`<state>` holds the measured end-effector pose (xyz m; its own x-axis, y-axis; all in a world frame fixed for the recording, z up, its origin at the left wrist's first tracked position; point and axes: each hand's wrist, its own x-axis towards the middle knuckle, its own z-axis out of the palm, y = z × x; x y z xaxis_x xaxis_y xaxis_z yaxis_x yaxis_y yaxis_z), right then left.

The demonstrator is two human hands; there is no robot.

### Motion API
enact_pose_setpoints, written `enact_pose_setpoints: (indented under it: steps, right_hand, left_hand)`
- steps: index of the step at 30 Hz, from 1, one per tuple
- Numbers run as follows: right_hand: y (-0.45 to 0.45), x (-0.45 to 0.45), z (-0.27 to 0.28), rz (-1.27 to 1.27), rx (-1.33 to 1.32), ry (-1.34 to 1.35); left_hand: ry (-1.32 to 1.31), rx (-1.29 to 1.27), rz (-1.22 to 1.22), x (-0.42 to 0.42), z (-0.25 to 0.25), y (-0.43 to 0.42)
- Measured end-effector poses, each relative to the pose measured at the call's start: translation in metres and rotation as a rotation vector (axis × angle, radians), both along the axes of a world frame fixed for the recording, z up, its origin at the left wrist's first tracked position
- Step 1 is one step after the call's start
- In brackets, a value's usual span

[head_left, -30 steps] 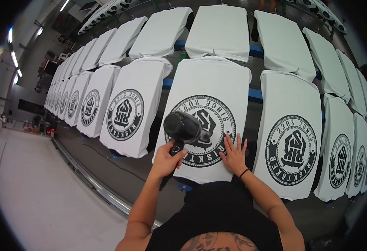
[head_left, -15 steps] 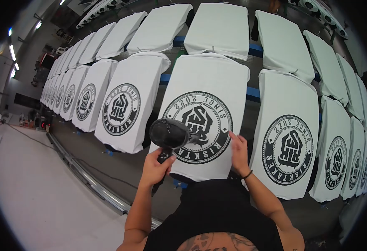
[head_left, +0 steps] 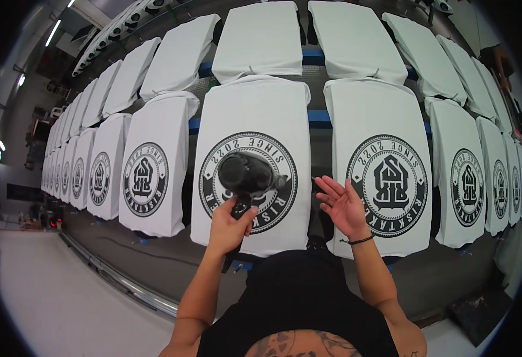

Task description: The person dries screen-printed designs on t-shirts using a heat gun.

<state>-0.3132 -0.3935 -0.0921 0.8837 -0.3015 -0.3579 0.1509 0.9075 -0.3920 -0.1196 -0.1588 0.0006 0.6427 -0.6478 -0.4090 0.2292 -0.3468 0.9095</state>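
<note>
My left hand is wrapped round the handle of a black hair dryer. The dryer hangs over the round black print on a white shirt, its nozzle pointing right. My right hand is raised with the palm turned up and the fingers apart, holding nothing. It is over the left edge of the neighbouring white shirt, beside that shirt's round black print. The dryer covers part of the first print.
More printed white shirts stretch left and right on boards. Behind them runs a row of plain white shirts. Blue bars show between boards. A metal rail borders the pale floor at left. Part of a person shows at far right.
The view has shifted to the right along the row. My right hand has lifted off the first shirt, moved toward the neighbouring one and turned palm up. The dryer stays in my left hand.
</note>
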Motion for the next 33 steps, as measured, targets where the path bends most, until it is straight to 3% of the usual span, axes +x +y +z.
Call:
enact_pose_setpoints:
  steps: [6, 8, 10, 11, 12, 14, 16, 18, 24, 28, 33]
  right_hand:
    - [0.016, 0.004, -0.031, 0.028, -0.494, 0.342]
    - [0.023, 0.010, -0.043, 0.016, -0.525, 0.362]
    - [0.034, 0.023, -0.053, -0.082, -0.979, 0.370]
    - [0.040, 0.019, -0.055, -0.016, -1.260, 0.600]
    - [0.043, 0.024, -0.059, -0.010, -1.262, 0.597]
    - [0.048, 0.037, -0.071, -0.178, -1.834, 0.474]
    - [0.054, 0.047, -0.071, -0.066, -1.864, 0.457]
    - [0.062, 0.060, -0.074, 0.032, -2.231, 0.414]
    - [0.074, 0.068, -0.101, 0.359, -2.305, 0.417]
    - [0.073, 0.061, -0.096, 0.357, -2.347, 0.379]
    - [0.071, 0.068, -0.098, 0.391, -2.332, 0.401]
  left_hand:
    - [-0.052, 0.098, 0.020, -0.002, 0.009, -0.015]
    - [-0.083, 0.123, 0.007, -0.001, 0.009, -0.017]
    - [-0.050, 0.088, 0.012, 0.001, 0.006, -0.018]
    - [-0.049, 0.088, 0.016, 0.002, 0.006, -0.019]
    - [-0.052, 0.082, 0.018, 0.001, 0.007, -0.021]
    - [-0.059, 0.073, 0.033, 0.005, 0.006, -0.021]
    - [-0.008, 0.034, 0.085, 0.012, 0.002, -0.018]
    - [-0.077, 0.066, 0.126, 0.018, 0.004, -0.012]
    - [-0.300, 0.127, 0.351, 0.045, -0.005, 0.050]
    - [-0.138, 0.115, 0.434, 0.055, 0.011, 0.101]
    - [-0.265, 0.161, 0.466, 0.074, 0.002, 0.122]
